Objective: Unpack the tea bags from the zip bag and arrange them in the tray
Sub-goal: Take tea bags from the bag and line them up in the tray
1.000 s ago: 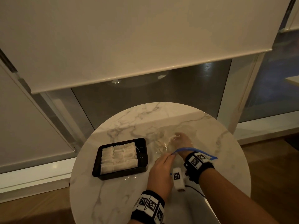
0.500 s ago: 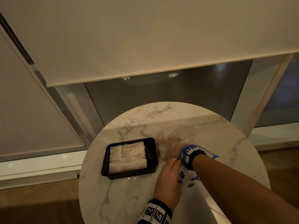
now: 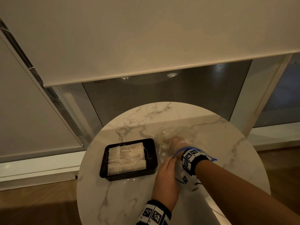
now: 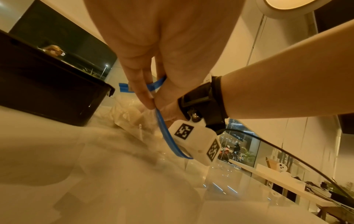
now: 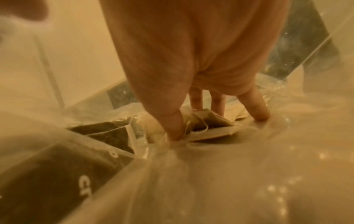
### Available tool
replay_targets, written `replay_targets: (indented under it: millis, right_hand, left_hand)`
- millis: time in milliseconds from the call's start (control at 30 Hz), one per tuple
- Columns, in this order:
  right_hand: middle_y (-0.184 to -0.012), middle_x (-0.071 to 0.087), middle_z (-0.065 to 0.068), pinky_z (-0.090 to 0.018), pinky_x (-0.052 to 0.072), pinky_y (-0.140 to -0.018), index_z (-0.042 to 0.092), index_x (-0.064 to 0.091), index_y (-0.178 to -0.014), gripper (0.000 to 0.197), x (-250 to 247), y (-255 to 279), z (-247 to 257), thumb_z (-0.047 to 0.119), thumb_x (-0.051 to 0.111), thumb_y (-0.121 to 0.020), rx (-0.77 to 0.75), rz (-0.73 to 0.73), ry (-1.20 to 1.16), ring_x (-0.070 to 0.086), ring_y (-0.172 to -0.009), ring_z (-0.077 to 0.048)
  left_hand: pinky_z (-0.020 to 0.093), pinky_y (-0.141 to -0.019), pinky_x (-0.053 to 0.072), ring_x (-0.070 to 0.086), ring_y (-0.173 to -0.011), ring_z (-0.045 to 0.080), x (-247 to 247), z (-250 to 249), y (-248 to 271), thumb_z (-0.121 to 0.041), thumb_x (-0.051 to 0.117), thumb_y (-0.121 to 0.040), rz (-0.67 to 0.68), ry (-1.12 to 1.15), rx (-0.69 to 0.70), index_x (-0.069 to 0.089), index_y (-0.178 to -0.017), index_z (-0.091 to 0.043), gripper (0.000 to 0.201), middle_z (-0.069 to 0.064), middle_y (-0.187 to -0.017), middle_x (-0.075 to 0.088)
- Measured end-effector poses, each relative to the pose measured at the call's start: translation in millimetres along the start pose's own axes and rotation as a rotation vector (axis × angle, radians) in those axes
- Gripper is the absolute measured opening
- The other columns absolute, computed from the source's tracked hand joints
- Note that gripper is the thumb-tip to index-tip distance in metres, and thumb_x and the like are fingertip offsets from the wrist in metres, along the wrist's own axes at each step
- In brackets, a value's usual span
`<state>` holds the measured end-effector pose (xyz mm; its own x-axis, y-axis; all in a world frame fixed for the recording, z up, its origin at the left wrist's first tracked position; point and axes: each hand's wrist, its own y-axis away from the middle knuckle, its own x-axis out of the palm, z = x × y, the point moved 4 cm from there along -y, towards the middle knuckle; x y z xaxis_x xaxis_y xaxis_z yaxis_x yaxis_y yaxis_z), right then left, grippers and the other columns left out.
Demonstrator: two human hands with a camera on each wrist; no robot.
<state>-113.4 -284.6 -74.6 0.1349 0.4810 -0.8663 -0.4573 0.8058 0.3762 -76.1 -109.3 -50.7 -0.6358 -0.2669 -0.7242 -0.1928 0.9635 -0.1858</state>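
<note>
A clear zip bag with a blue zip rim lies on the round marble table, right of the black tray. The tray holds several white tea bags in rows. My left hand pinches the blue rim and holds the mouth apart. My right hand is inside the bag up to the wrist. In the right wrist view, its thumb and fingers pinch a tea bag with a string. More tea bags lie beside it under the plastic.
The table stands close to a window with a lowered roller blind and a white sill. Bare marble lies in front of the tray and along the far rim. A cable runs from my right wrist band.
My right hand has pushed deeper into the zip bag, from the mouth down to the tea bags. My left hand has kept its hold on the blue rim. The head view shifted.
</note>
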Motion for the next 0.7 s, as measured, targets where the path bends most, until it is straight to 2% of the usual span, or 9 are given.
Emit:
replay_targets:
  millis: [100, 167, 267, 367, 433, 500, 633, 667, 700]
  right_hand:
    - [-0.149, 0.043, -0.015, -0.031, 0.033, -0.11, 0.007, 0.037, -0.147, 0.045, 5, -6, -2, 0.014, 0.046, -0.104, 0.009, 0.067, -0.117, 0.042, -0.136, -0.029]
    - [-0.148, 0.044, -0.016, -0.035, 0.034, -0.11, 0.007, 0.041, -0.146, 0.045, 12, -14, -6, 0.018, 0.048, -0.103, 0.059, 0.095, -0.139, 0.044, -0.135, -0.03]
    - [-0.141, 0.05, -0.016, -0.042, 0.039, -0.108, 0.011, 0.052, -0.139, 0.043, -9, 8, 4, 0.016, 0.056, -0.097, 0.008, -0.039, -0.098, 0.048, -0.131, -0.034]
    - [-0.145, 0.044, -0.018, -0.042, 0.037, -0.109, 0.011, 0.046, -0.142, 0.049, -6, 8, -3, 0.014, 0.059, -0.095, 0.008, -0.113, -0.052, 0.044, -0.134, -0.035]
    - [-0.141, 0.049, -0.019, -0.037, 0.04, -0.105, 0.005, 0.049, -0.138, 0.042, -3, 10, -2, 0.013, 0.056, -0.097, 0.06, -0.066, -0.032, 0.049, -0.13, -0.034]
    - [-0.135, 0.056, -0.018, -0.031, 0.044, -0.099, 0.003, 0.051, -0.133, 0.035, -8, 14, 4, 0.012, 0.053, -0.1, 0.079, -0.099, -0.1, 0.056, -0.122, -0.03]
    - [-0.143, 0.048, -0.016, -0.034, 0.041, -0.108, 0.004, 0.042, -0.143, 0.048, -13, 22, 2, 0.013, 0.057, -0.098, 0.11, -0.08, -0.279, 0.049, -0.129, -0.03]
    - [-0.141, 0.049, -0.015, -0.034, 0.042, -0.108, 0.004, 0.044, -0.142, 0.046, -10, 25, 1, 0.014, 0.056, -0.099, 0.137, -0.033, -0.287, 0.052, -0.126, -0.029]
    - [-0.133, 0.054, -0.014, -0.033, 0.045, -0.103, 0.004, 0.052, -0.135, 0.037, -7, 28, -2, 0.016, 0.053, -0.1, 0.171, 0.022, -0.275, 0.058, -0.114, -0.026]
  left_hand:
    - [0.023, -0.12, 0.028, 0.036, -0.14, 0.005, -1, -6, 2, -0.001, 0.052, -0.094, 0.004, -0.003, 0.013, 0.039, -0.151, -0.025, 0.064, -0.009, -0.152, 0.04]
    - [0.015, -0.118, 0.023, 0.035, -0.14, 0.004, -5, -10, 2, -0.001, 0.051, -0.094, -0.001, 0.003, 0.021, 0.038, -0.152, -0.025, 0.064, -0.009, -0.152, 0.039]
    - [0.011, -0.116, 0.02, 0.035, -0.138, 0.003, -8, -12, 2, 0.0, 0.052, -0.094, -0.001, -0.005, 0.009, 0.038, -0.152, -0.025, 0.065, -0.009, -0.153, 0.038]
    - [0.004, -0.111, 0.013, 0.033, -0.137, 0.0, -13, -15, 3, 0.002, 0.051, -0.094, -0.027, -0.003, 0.011, 0.038, -0.152, -0.023, 0.065, -0.008, -0.154, 0.037]
    - [-0.001, -0.106, 0.005, 0.03, -0.139, 0.001, -15, -16, 2, 0.004, 0.049, -0.094, -0.026, -0.016, 0.01, 0.035, -0.153, -0.022, 0.066, -0.007, -0.157, 0.034]
    - [-0.003, -0.104, 0.0, 0.028, -0.143, 0.004, -15, -15, 1, 0.005, 0.049, -0.094, -0.027, -0.038, 0.017, 0.032, -0.155, -0.021, 0.068, -0.006, -0.159, 0.03]
    - [0.005, -0.11, 0.01, 0.037, -0.141, 0.009, -11, -11, -5, 0.003, 0.052, -0.093, -0.041, -0.087, 0.037, 0.035, -0.153, -0.02, 0.066, -0.003, -0.156, 0.036]
    - [0.007, -0.111, 0.012, 0.038, -0.141, 0.01, -11, -11, -6, 0.003, 0.054, -0.093, -0.047, -0.099, 0.039, 0.037, -0.153, -0.02, 0.066, -0.003, -0.155, 0.037]
    - [0.009, -0.111, 0.013, 0.039, -0.14, 0.01, -11, -12, -6, 0.002, 0.056, -0.093, -0.05, -0.105, 0.036, 0.038, -0.152, -0.02, 0.066, -0.003, -0.155, 0.038]
